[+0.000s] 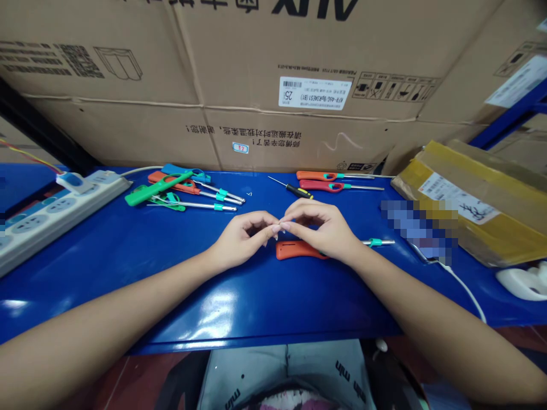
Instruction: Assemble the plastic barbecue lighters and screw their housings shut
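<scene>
Over the middle of the blue table (171,302), my left hand (245,239) and my right hand (320,228) meet at the fingertips. Both are pinched closed around something too small to make out. An orange lighter (297,250) lies beneath my right hand, which covers its middle; its metal tube shows on the right. Just beyond my hands is a screwdriver (299,191) with a black and yellow handle. Behind it to the right lie another orange lighter (314,176) and a red lighter (318,186). Several lighters, including a green one (160,189), are piled at the back left.
A white power strip (55,213) runs along the left side. At the right are a taped parcel (470,199), a blurred phone (421,228) with a white cable, and a white plug (523,282). A large cardboard box (239,62) stands behind the table.
</scene>
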`<state>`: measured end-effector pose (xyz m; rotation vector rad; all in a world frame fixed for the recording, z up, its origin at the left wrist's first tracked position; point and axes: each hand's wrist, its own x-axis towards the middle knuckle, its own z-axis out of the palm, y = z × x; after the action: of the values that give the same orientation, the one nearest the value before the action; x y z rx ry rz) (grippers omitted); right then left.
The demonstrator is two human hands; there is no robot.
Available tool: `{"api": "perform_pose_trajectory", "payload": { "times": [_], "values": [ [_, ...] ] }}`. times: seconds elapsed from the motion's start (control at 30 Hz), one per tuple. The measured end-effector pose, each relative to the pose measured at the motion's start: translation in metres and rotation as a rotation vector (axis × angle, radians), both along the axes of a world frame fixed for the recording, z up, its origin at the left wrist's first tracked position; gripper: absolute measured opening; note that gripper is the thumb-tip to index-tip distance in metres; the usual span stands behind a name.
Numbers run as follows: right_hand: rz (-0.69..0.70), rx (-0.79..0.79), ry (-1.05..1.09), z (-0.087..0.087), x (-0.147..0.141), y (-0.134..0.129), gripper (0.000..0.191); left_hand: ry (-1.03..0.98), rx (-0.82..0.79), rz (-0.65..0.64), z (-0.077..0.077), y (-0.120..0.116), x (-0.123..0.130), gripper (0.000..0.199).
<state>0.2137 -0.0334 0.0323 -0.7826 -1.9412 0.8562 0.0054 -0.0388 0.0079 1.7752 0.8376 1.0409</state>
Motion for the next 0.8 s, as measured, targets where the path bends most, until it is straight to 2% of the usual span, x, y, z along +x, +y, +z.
{"api": "perform_pose_trajectory", "payload": {
  "times": [0.17, 0.33, 0.43, 0.53, 0.67, 0.8],
  "values": [
    [-0.01, 0.009, -0.027, -0.0024, -0.0021, -0.0003, 0.014, 0.041, 0.038, -0.005, -0.0014, -0.0011, 0.0001, 0.026],
    [-0.02, 0.05, -0.048, -0.007, -0.0032, 0.0007, 0.01, 0.225, 0.254, -0.006, 0.0033, -0.0033, -0.0039, 0.015],
    [-0.034, -0.018, -0.068, -0.0086, -0.003, 0.0014, 0.009, 0.282, 0.333, -0.011, 0.0046, -0.0024, -0.0055, 0.015],
    [-0.049, -0.059, -0.075, -0.0088, -0.003, 0.0012, 0.009, 0.214, 0.278, 0.03, 0.0031, 0.0005, -0.0046, 0.016],
    [-0.063, 0.063, -0.093, -0.0078, -0.0042, -0.0009, 0.008, 0.118, 0.168, 0.075, 0.0002, 0.0032, -0.0019, 0.021],
    [-0.054, 0.101, -0.084, -0.007, -0.0058, -0.0039, 0.008, 0.073, 0.067, 0.082, -0.0006, 0.0025, -0.0007, 0.021]
  ]
}}
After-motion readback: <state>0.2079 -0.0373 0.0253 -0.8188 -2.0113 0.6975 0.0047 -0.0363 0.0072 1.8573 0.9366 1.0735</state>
